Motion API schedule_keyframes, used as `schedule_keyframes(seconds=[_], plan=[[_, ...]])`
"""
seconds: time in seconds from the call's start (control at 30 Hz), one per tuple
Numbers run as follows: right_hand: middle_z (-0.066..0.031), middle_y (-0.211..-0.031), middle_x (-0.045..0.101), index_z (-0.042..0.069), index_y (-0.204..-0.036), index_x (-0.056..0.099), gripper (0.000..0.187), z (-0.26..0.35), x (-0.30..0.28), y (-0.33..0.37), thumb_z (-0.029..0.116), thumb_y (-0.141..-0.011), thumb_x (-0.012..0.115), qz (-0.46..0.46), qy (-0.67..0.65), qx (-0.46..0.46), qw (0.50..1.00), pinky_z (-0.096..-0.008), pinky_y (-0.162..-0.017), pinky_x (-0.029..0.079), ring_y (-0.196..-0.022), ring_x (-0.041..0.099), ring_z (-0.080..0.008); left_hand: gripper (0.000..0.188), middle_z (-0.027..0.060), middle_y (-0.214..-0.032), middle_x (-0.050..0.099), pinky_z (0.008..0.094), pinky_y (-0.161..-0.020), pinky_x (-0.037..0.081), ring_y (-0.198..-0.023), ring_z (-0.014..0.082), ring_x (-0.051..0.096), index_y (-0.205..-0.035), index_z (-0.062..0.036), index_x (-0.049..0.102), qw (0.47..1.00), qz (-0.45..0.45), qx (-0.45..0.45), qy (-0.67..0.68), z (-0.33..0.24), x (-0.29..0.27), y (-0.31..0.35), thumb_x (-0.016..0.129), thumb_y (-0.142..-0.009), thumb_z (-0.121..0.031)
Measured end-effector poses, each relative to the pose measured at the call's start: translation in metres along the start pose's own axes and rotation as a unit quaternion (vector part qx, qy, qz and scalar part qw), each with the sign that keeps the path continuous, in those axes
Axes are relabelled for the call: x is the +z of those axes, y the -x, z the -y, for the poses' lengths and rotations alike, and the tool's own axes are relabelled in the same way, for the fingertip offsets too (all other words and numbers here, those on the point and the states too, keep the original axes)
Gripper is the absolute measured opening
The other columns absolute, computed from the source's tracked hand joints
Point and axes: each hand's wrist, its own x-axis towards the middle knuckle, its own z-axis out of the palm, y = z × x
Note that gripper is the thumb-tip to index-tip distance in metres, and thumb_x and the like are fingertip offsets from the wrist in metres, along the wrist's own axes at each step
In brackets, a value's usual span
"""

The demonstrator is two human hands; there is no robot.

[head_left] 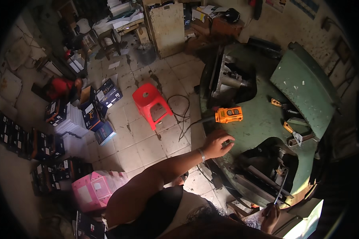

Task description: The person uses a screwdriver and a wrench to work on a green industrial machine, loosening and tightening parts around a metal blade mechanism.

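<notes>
My left hand, with a band at the wrist, hovers at the left edge of the green machine's top. Its fingers are loosely curled and apart, with nothing visible in them. An orange push-button control box on a dark cable lies just beyond it. Down at the lower right, my right hand is closed round a thin metal rod. The rod reaches up toward the machine's near opening, beside dark metal bars. Its far tip is hard to make out among the parts.
Yellow-handled tools and a wrench lie on the machine by a raised green panel. A red plastic stool stands left of it. Boxes, paper stacks and a person in red are farther left.
</notes>
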Motion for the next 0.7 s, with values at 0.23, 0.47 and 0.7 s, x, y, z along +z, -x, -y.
schedule_keyframes(seconds=[0.23,0.47,0.7], plan=[[-0.0021,-0.074,0.062,0.005,-0.108,0.061,0.026,-0.018,0.009,0.001,0.03,-0.1,0.061,0.027,-0.332,0.099,0.938,-0.0263,-0.047,0.04,-0.059,0.054,-0.0104,0.012,0.0062,-0.087,0.068,0.0386,-0.075,0.053,-0.085,0.0271,0.066,-0.094,-0.0133,0.073,0.999,0.03,-0.019,-0.014,-0.006,0.001,0.006,0.078,-0.086,-0.02],[0.0031,-0.095,0.063,0.002,-0.114,0.064,0.023,-0.01,0.011,-0.004,0.019,-0.099,0.067,-0.219,-0.162,0.026,0.962,-0.0232,-0.076,0.043,-0.085,0.055,-0.0071,0.015,0.0101,-0.094,0.072,0.0372,-0.081,0.054,-0.089,0.0266,0.069,-0.099,-0.0067,0.074,0.997,0.052,-0.055,0.034,0.0,0.016,0.0,0.076,-0.088,-0.017],[0.0031,-0.077,0.055,0.0,-0.096,0.064,0.026,-0.01,-0.009,-0.008,0.025,-0.099,0.067,-0.182,0.02,-0.131,0.974,-0.0246,-0.059,0.03,-0.069,0.044,-0.0055,0.015,0.008,-0.091,0.071,0.038,-0.078,0.053,-0.084,0.026,0.068,-0.103,-0.0083,0.075,0.998,0.048,-0.024,-0.017,0.01,0.015,0.002,0.076,-0.089,-0.015]])
